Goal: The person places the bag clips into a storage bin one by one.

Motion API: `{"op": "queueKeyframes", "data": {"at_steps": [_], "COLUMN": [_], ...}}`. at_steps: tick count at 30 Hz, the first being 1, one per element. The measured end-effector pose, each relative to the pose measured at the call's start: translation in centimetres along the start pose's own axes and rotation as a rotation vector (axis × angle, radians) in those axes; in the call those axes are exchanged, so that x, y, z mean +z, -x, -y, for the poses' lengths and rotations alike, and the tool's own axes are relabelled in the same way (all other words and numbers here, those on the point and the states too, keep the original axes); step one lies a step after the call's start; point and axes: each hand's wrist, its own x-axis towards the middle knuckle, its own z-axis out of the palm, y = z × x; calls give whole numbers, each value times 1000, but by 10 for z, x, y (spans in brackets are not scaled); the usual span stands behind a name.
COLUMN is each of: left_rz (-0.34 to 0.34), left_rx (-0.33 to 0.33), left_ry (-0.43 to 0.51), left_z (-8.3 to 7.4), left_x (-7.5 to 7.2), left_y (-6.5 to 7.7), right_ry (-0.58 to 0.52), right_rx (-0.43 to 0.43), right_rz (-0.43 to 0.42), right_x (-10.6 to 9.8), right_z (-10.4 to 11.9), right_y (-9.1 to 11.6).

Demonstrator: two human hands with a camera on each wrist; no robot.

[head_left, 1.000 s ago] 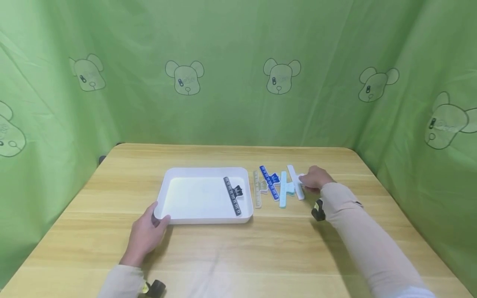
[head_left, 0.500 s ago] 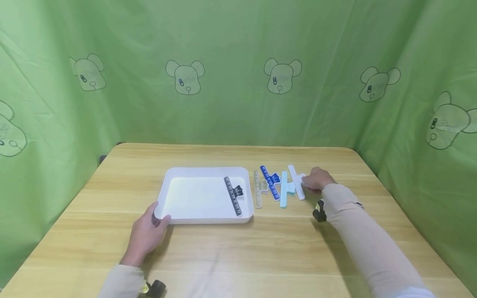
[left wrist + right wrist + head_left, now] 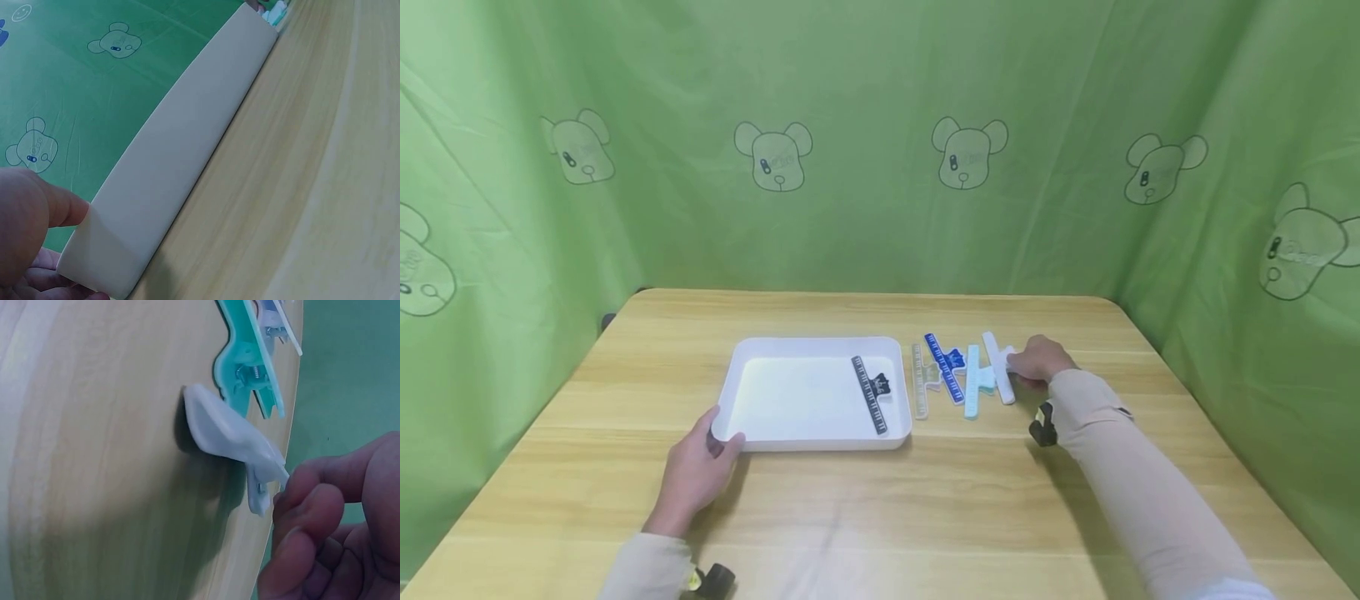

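My left hand [image 3: 695,468] grips the near left corner of a shallow white tray [image 3: 820,445], thumb on its near wall, fingers around the corner. Inside the tray, toward its right end, lies a black page clip [image 3: 868,395] with a piano-key pattern. My right hand [image 3: 1041,360] pinches the handle end of a white page clip [image 3: 998,367]. In the right wrist view, curled fingertips [image 3: 299,487] meet the handle of this white clip [image 3: 234,431], whose long bar casts a shadow on the wood.
Between tray and right hand lie a clear page clip [image 3: 919,382], a blue one [image 3: 944,368] and a light teal one [image 3: 972,382], side by side. The wooden table [image 3: 880,517] ends at green curtains [image 3: 872,242] behind and at the sides.
The white clip and my right hand have shifted very slightly to the right. My left hand keeps its grip on the tray corner.
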Motion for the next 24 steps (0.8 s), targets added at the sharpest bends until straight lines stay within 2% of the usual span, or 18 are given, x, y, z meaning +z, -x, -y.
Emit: {"op": "queueKeyframes", "data": {"at_steps": [24], "left_rz": [-2], "left_rx": [5], "left_ry": [-9], "left_z": [2], "left_x": [0], "left_y": [-1], "right_ry": [24], "right_rx": [-48], "right_rz": [14], "right_x": [0], "right_z": [-3], "right_y": [-1]}}
